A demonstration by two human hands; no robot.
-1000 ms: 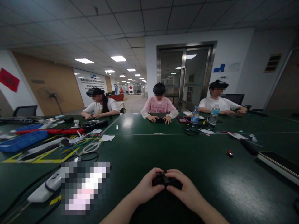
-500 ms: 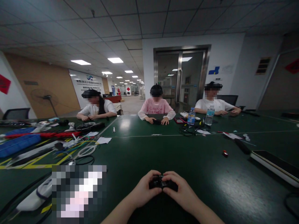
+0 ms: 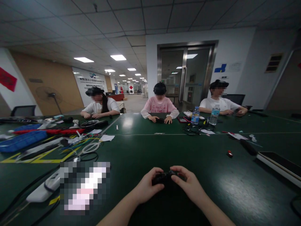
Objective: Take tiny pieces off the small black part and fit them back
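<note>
Just above the near part of the green table point(image 3: 150, 150), a small black object point(image 3: 162, 178) is held between my two hands; its kind is hard to make out in the dim light. My left hand point(image 3: 148, 185) wraps its left end, thumb in front and fingers behind. With thumb and fingers, my right hand point(image 3: 187, 182) pinches the right end, where a small dark part sticks up. The fingers partly hide the object.
At left lie a white power strip point(image 3: 43, 188), a blurred-out bright panel point(image 3: 87, 185), coiled cables point(image 3: 90, 148) and a blue tray point(image 3: 25, 141). A small red item point(image 3: 229, 153) and a flat white-edged device point(image 3: 279, 166) lie at right. Two bottles point(image 3: 195, 115) and several seated people are farther back.
My hands have tilted the black object, its right end rising a little. My right hand has moved slightly right and up. The whole view has shifted a little.
</note>
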